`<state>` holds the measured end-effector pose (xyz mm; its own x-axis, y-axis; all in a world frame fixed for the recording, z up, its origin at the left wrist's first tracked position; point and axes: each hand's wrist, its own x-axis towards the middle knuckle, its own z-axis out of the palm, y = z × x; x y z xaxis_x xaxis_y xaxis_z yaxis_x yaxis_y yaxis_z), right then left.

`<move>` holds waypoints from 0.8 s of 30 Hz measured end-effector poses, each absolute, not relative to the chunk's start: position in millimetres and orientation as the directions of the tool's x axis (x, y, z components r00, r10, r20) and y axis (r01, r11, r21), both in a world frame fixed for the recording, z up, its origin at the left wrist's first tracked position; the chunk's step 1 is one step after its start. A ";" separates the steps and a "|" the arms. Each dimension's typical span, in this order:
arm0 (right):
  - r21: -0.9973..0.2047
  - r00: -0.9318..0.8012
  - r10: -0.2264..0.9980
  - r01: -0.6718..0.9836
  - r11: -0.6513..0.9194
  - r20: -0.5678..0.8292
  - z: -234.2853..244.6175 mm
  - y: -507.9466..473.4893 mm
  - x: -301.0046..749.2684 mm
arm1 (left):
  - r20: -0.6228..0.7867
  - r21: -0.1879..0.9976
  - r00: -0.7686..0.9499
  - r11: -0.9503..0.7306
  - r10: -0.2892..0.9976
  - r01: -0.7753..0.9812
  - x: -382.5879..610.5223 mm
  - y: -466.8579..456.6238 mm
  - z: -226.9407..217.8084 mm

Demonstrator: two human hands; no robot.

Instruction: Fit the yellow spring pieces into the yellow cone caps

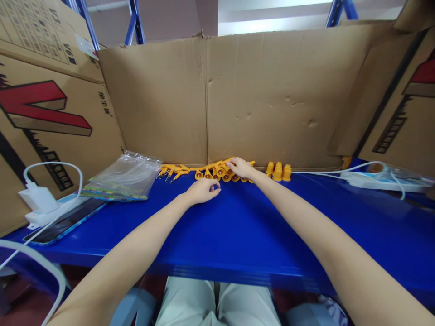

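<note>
My right hand (240, 167) reaches over a row of yellow bell-ended plastic pieces (221, 172) at the back of the table. Its fingers are closed at the thin stem of one of them; the grip is partly hidden. Just in front of the same row hovers my left hand (201, 191), fingers loosely curled and thumb apart, with nothing visible in it. Left of the row lie several yellow handle pieces with small metal corkscrew-like ends (176, 172). A few yellow cap-like pieces (277, 172) stand upright to the right.
Clear plastic bags (125, 176) lie at the left, beside a phone (64, 222) and a white charger (39, 198) with a cable. At the right is a white power strip (380, 179). Cardboard (272, 99) walls the back of the blue table (238, 235); printed boxes (54, 108) flank it.
</note>
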<state>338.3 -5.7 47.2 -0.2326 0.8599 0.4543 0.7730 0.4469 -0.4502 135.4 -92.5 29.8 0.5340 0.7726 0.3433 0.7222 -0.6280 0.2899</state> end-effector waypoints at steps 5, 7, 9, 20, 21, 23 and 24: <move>-0.578 -0.127 0.867 0.698 0.423 0.481 74.5 8.9 372.7 | 0.322 0.275 0.543 -0.625 0.776 0.730 135.8 -94.5 31.8; -0.547 0.020 0.853 0.775 0.316 0.521 82.3 9.1 393.9 | 0.326 0.271 0.547 -0.630 0.771 0.728 136.1 -95.0 31.9; -0.514 0.212 0.802 0.848 0.133 0.558 81.7 4.8 417.0 | 0.337 0.268 0.546 -0.634 0.767 0.725 136.4 -95.0 31.5; -0.362 0.396 0.776 0.903 -0.232 0.491 6.0 -31.6 486.2 | 0.313 0.246 0.551 -0.626 0.774 0.740 137.5 -95.1 31.6; -0.366 0.386 0.787 0.904 -0.220 0.482 5.8 -30.9 485.8 | 0.308 0.242 0.551 -0.624 0.776 0.743 137.5 -95.3 31.9; -0.365 0.371 0.799 0.908 -0.205 0.473 6.6 -28.9 484.7 | 0.302 0.237 0.554 -0.624 0.776 0.745 137.4 -95.6 32.4; -0.361 0.366 0.804 0.910 -0.204 0.468 6.8 -28.2 484.4 | 0.302 0.236 0.554 -0.624 0.776 0.745 137.5 -95.8 32.5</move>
<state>484.4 -28.2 6.8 0.3661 0.8041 0.4684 0.9101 -0.2043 -0.3606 137.5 -95.8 32.5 0.5544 0.7756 0.3017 0.7448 -0.6242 0.2361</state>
